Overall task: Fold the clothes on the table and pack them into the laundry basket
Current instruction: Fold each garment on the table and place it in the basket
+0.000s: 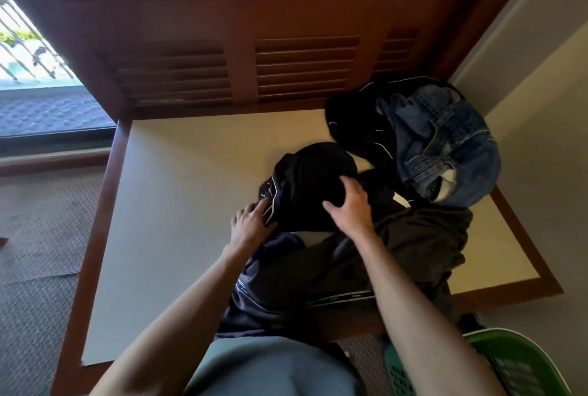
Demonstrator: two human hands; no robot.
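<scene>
A bunched black garment with thin white piping (310,179) lies mid-table. My left hand (251,223) holds its left edge by the piping. My right hand (350,204) rests on top of it, fingers spread and curled into the cloth. A dark navy garment with a striped band (302,287) spreads below it toward me. Crumpled blue jeans (445,144) sit at the far right on another black piped piece (353,121). A dark olive garment (426,239) hangs over the near right edge. The green laundry basket (509,360) stands on the floor at bottom right.
The table (178,204) has a cream top with a brown wooden border. Brown louvred shutters (286,55) rise behind it. A bright window opening (28,45) is at far left, and carpet (35,236) covers the floor on the left.
</scene>
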